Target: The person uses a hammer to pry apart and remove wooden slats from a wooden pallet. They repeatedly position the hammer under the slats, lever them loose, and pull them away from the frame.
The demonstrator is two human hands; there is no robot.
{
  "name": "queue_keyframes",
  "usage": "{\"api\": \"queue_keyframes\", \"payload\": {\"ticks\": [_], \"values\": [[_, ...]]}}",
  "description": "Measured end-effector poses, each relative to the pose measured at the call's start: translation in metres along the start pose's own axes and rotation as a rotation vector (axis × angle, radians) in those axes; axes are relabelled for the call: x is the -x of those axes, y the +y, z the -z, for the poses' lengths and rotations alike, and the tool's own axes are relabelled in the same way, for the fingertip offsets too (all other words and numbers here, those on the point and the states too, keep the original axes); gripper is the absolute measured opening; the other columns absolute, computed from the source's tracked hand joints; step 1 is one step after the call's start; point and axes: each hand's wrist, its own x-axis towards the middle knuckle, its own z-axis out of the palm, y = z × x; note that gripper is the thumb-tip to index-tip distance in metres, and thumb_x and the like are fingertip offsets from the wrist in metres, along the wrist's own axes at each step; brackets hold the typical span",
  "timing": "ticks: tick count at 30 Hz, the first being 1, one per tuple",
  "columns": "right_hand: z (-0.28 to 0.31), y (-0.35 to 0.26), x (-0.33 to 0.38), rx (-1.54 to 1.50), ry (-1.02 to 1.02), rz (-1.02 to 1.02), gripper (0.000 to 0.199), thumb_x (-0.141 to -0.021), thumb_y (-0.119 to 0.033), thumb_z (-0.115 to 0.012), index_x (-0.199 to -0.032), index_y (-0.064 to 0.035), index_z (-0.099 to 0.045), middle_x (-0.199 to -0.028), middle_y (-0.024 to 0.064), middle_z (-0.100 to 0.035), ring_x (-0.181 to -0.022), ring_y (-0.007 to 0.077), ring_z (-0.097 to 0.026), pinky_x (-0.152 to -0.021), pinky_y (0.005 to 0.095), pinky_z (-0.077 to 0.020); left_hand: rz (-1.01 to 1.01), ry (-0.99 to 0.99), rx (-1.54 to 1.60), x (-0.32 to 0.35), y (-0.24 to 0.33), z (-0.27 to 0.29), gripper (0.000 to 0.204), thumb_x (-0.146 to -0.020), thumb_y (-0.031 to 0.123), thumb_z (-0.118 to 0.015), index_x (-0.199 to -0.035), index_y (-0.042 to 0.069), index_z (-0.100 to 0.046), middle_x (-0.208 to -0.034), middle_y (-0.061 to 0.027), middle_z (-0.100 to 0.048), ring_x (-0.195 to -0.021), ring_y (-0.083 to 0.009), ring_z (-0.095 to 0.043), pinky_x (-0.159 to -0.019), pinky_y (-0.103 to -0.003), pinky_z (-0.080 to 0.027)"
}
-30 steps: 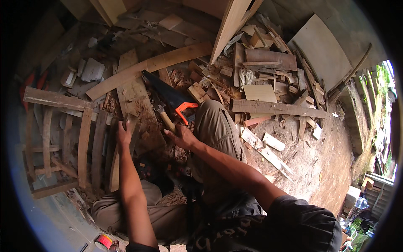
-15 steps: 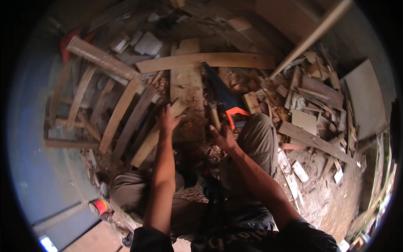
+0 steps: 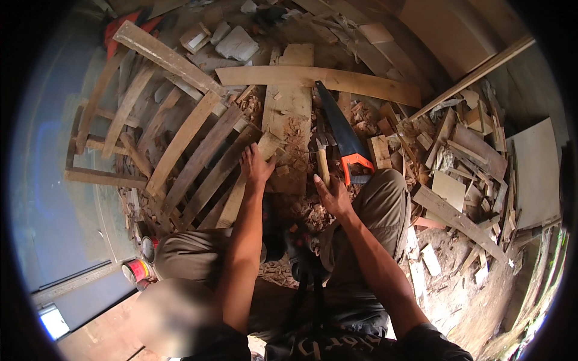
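A pale wooden board [image 3: 233, 206] lies slanted in front of me, its far end on a wider plank [image 3: 288, 108]. My left hand [image 3: 257, 168] is closed over that board near its far end, fingers on one side and thumb on the other. A hammer [image 3: 323, 163] with a wooden handle lies right of the plank, its head pointing away. At the handle's near end is my right hand [image 3: 335, 197], thumb and fingers apart on either side; no firm grip shows. Just beyond lies a handsaw [image 3: 341, 123] with a dark blade and orange handle.
A slatted wooden frame [image 3: 138, 105] stands at the left beside a blue-grey panel [image 3: 60, 198]. A long board [image 3: 325, 77] lies crosswise ahead. Scrap wood [image 3: 463, 162] is heaped at the right. Paint cans [image 3: 136, 271] stand by my left knee.
The view has shifted, so most things sit further right. The pale board has swung slightly with my left hand on it. My right hand has come a little further up beside the hammer handle.
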Motion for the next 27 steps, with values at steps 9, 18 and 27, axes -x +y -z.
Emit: {"api": "queue_keyframes", "payload": {"ticks": [9, 18, 27], "values": [[-0.01, 0.018, -0.005, -0.139, 0.027, -0.006, 0.039, -0.1, -0.041, -0.063, -0.095, -0.0029, -0.057, -0.064, -0.0011, -0.051, -0.052, 0.0095, -0.049, -0.048, 0.03, -0.0404, -0.17, 0.027, 0.088, -0.001, -0.001, -0.017, 0.092, -0.081, 0.07, -0.067, -0.143, 0.006, -0.047, -0.137, -0.0211, -0.056, -0.126, -0.039, -0.054, -0.107, -0.051, -0.041], [0.004, 0.0, -0.015, 0.006, 0.014, -0.107, 0.059, -0.097, -0.055, -0.06, -0.096, 0.0035, -0.063, -0.069, 0.0162, -0.062, -0.064, 0.0286, -0.062, -0.062, 0.044, -0.0495, -0.227, 0.044, 0.17, -0.001, -0.002, -0.015, 0.092, -0.079, 0.07, -0.068, -0.145, 0.01, -0.046, -0.141, -0.02, -0.053, -0.123, -0.0434, -0.057, -0.097, -0.055, -0.049], [-0.002, 0.047, -0.03, 0.207, 0.099, -0.037, 0.042, -0.092, -0.036, -0.067, -0.103, 0.0044, -0.063, -0.084, 0.0241, -0.067, -0.086, 0.0435, -0.068, -0.074, 0.0504, -0.0514, -0.18, -0.008, 0.026, -0.002, 0.006, -0.008, 0.091, -0.084, 0.069, -0.065, -0.147, 0.006, -0.044, -0.145, -0.0259, -0.049, -0.128, -0.0435, -0.054, -0.098, -0.052, -0.051]]}}
